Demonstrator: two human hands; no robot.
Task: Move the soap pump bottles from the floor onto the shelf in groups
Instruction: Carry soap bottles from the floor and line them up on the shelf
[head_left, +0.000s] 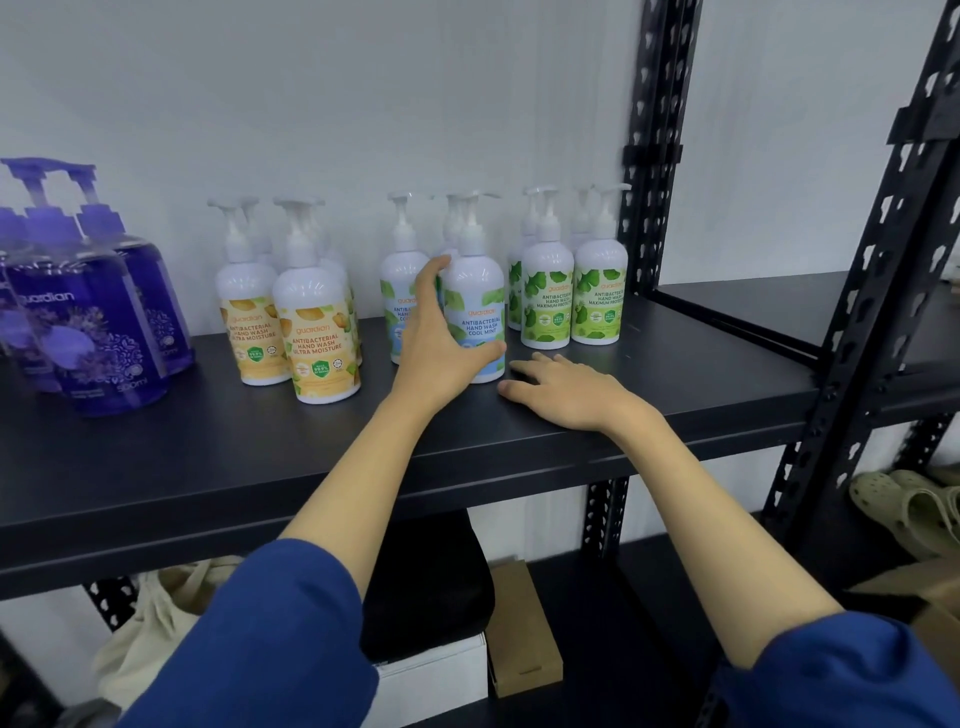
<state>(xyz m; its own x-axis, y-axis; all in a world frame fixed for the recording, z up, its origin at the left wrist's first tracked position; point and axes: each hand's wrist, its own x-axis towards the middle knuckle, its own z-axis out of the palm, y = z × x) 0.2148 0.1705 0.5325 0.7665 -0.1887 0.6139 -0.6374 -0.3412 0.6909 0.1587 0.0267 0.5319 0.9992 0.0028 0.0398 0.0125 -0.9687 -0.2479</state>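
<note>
Labels readable on the shelf bottles

The cool mint bottle (474, 317) reads "guardian ANTIBACTERIAL HAND WASH COOL MINT". Left of it, the yellow-label bottle (318, 343) reads "guardian ANTIBACTERIAL HAND WASH ULTRA MOISTURE"; farther left, the purple bottle (96, 332) shows "guardian" and "500ml". Right of it, the green-label bottle (546, 296) reads "guardian ANTIBACTERIAL HAND WASH MAXIMUM PROTECTION".

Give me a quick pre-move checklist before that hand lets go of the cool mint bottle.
1. Left hand wraps the front white cool mint pump bottle: ok.
2. Bottle upright on the black metal shelf: ok.
3. Bottle sits within its blue-label group, apart from the green-label bottles: ok.
4. Right hand flat on shelf, holding nothing: ok.
5. Bottles remaining on the floor: cannot tell.
</note>
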